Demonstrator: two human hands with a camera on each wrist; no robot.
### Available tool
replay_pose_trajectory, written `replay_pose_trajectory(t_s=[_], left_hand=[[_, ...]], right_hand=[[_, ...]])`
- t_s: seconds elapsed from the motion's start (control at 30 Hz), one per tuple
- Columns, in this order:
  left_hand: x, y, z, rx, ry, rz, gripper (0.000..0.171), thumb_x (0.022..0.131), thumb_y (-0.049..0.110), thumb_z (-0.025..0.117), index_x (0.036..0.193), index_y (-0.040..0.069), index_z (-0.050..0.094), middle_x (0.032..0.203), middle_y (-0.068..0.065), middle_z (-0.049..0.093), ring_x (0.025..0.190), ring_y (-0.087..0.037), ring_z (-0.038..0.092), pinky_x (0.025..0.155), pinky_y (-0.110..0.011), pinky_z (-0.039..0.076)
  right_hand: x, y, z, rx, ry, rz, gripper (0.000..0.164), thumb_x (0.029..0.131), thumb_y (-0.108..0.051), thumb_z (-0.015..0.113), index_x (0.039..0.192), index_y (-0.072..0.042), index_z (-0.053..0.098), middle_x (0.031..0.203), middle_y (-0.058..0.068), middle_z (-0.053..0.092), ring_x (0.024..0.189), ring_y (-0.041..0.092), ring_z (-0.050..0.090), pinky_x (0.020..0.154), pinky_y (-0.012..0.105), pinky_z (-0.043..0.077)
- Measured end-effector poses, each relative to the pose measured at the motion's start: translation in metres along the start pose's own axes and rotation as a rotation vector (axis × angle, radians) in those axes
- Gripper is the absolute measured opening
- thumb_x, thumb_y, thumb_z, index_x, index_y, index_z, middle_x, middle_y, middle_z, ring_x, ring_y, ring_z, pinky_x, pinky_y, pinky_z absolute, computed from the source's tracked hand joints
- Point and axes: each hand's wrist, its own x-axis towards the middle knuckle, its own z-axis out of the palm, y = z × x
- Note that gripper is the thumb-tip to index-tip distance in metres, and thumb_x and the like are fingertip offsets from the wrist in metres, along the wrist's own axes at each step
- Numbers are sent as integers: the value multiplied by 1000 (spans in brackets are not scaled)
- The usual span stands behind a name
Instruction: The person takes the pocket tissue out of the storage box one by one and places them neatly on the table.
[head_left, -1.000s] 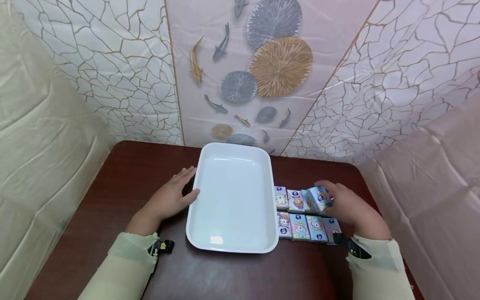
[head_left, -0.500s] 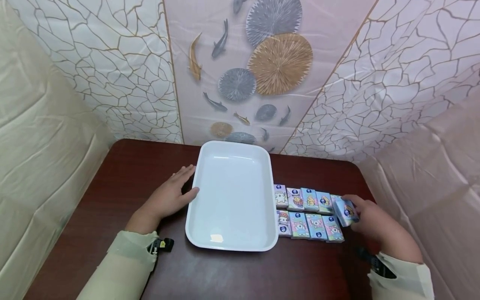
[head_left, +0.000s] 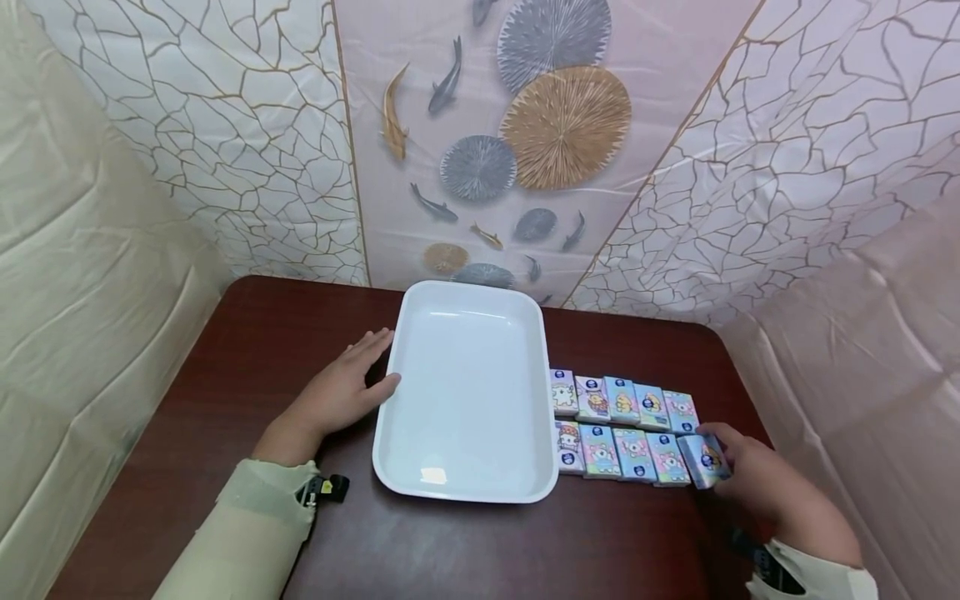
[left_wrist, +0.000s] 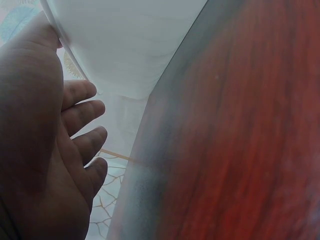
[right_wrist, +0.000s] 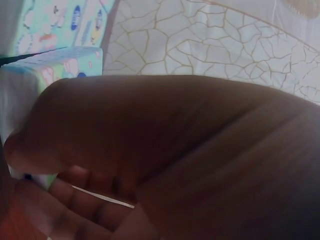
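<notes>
My left hand (head_left: 337, 396) touches the left rim of a white tray (head_left: 386, 433), fingers spread and thumb over the edge. In the left wrist view, the left hand (left_wrist: 60, 140) shows its fingers slightly bent beside the tray's outer wall (left_wrist: 125, 40). At the right end of the front row, my right hand (head_left: 761, 475) pinches a blue, cartoon-printed tissue pack (head_left: 703, 462), slightly tilted. In the right wrist view, the right hand (right_wrist: 125, 130) has thumb and fingers round that pack (right_wrist: 75, 57), hiding much of it.
Two rows of similar packs lie right of the tray, a back row (head_left: 622, 401) and a front row (head_left: 633, 455). They stand on a dark brown table (head_left: 450, 546). Patterned fabric (head_left: 262, 150) hangs behind, with pale cloth (head_left: 862, 333) at the right side.
My right hand has moved right and toward me, carrying the tissue pack from over the back row to the front row's right end. The left hand and tray have stayed put.
</notes>
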Motion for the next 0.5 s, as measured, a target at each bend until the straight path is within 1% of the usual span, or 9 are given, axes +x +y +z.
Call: replay_pose_trajectory(t_s=[0.27, 0.5], left_hand=[[0, -1, 0, 2, 5, 6, 81, 114, 54, 60, 180, 19, 30, 188, -7, 26, 176, -38, 20, 143, -63, 19], [0, -1, 1, 2, 7, 7, 81, 113, 53, 61, 180, 18, 31, 188, -8, 27, 176, -38, 21, 143, -63, 20]], right_hand=[[3, 2, 7, -7, -13, 34, 84, 87, -1, 81, 161, 2, 42, 107, 17, 67, 91, 28, 61, 70, 37, 49], [6, 4, 11, 3, -19, 54, 84, 86, -3, 81, 161, 2, 42, 107, 17, 67, 91, 28, 61, 69, 37, 48]])
